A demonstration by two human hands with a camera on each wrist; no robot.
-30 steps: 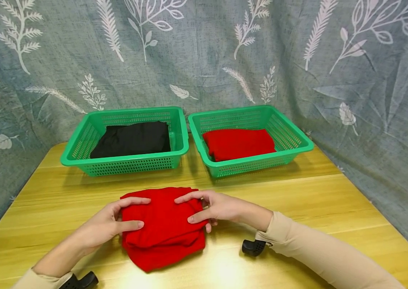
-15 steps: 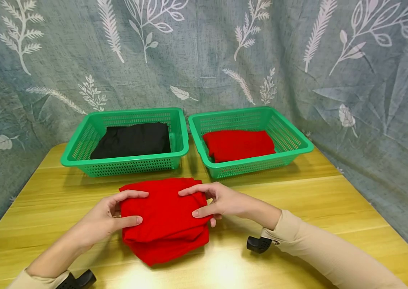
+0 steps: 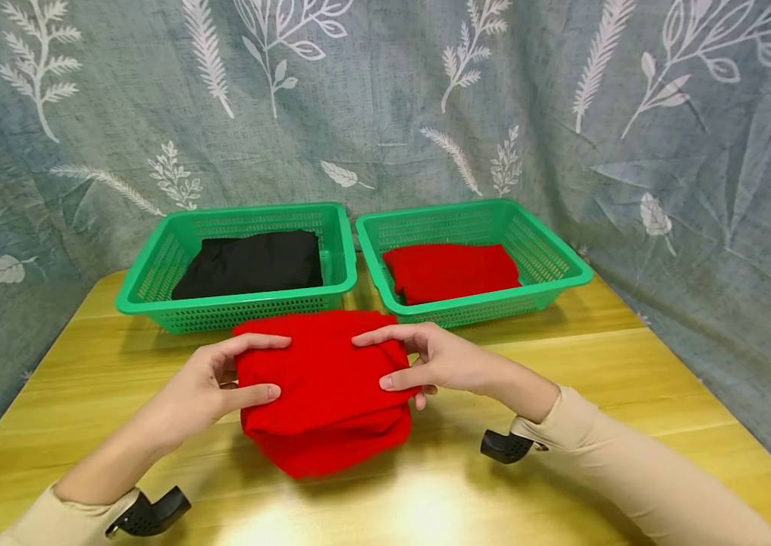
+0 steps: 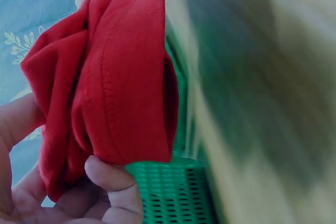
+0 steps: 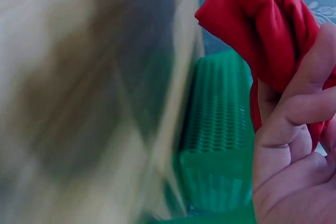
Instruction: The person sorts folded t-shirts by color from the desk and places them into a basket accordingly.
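A folded red garment [image 3: 330, 371] hangs between both hands just above the table, its front edge sagging. My left hand [image 3: 214, 387] grips its left side, thumb and forefinger on top and other fingers underneath. On the opposite side, my right hand [image 3: 436, 360] holds it the same way. Stitched seams run along the red cloth [image 4: 126, 77] in the left wrist view, with the left hand [image 4: 84, 192] below it. In the right wrist view, curled fingers of the right hand [image 5: 299, 145] press against bunched folds [image 5: 262, 30].
Two green baskets stand at the back of the wooden table [image 3: 631, 379]. The left basket [image 3: 235, 303] holds folded black cloth [image 3: 255, 262]; the right basket [image 3: 481, 305] holds folded red cloth [image 3: 453, 271]. A patterned grey-blue curtain [image 3: 385, 98] hangs behind.
Both hands have lifted the red garment off the table and carried it forward and slightly right, so its far edge now overlaps the baskets' front in the head view. The baskets have not moved.
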